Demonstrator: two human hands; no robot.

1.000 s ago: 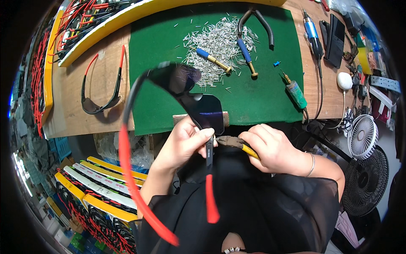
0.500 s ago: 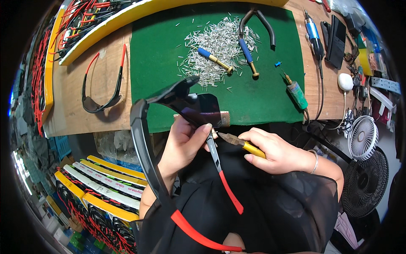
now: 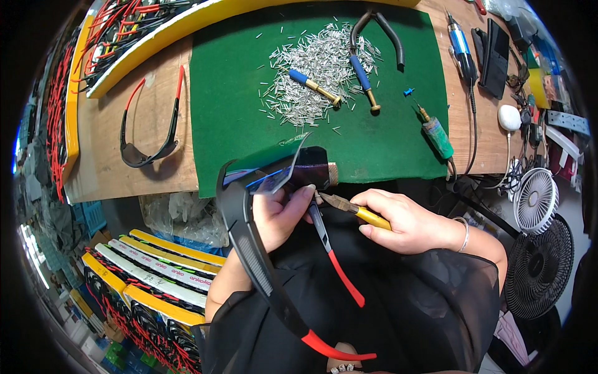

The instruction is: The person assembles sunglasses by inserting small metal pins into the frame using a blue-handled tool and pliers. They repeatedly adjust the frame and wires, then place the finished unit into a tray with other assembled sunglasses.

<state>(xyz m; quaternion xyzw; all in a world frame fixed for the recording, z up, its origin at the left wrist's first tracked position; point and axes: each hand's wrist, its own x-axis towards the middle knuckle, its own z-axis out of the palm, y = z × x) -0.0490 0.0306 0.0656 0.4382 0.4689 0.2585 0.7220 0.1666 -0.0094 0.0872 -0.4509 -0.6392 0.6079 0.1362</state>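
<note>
Pinching the sunglasses [image 3: 254, 258] beside a hinge at the centre of the frame: left hand [image 3: 275, 217], thumb and fingers closed on the top of the farther temple.

Sunglasses, dark lenses, black temples with red tips. Lens front toward the upper part of the frame; temples trail downward. Nearer temple, long axis slanting from centre left to bottom centre, its red tip curving rightward. Farther temple, shorter in view, slanting from the hinge down and right, red tip lowest.

Pliers [image 3: 364, 214], yellow-handled, in the right hand [image 3: 408, 225], fingers wrapped around the handles. Long axis slightly aslant; nose pointing left and a little upward, just beside the hinge. Contact between nose and hinge: cannot be told.

Desk [image 3: 93, 149], wooden, across the upper half, bearing a green mat [image 3: 224, 124].

On the mat, upper centre: heap of small metal pins [image 3: 311, 62]; blue-and-brass driver [image 3: 316, 88] lying across the heap; second such driver [image 3: 364, 83] at its right edge; black-handled tool [image 3: 392, 40], legs spread.

Mat, right side: green-handled tool [image 3: 438, 138], tip pointing up and left.

Desk, left side: second pair of sunglasses [image 3: 149, 154], lenses toward the bottom of the frame, red tips upward.

Right edge: white fan [image 3: 534, 196] above black fan [image 3: 537, 268].
</note>
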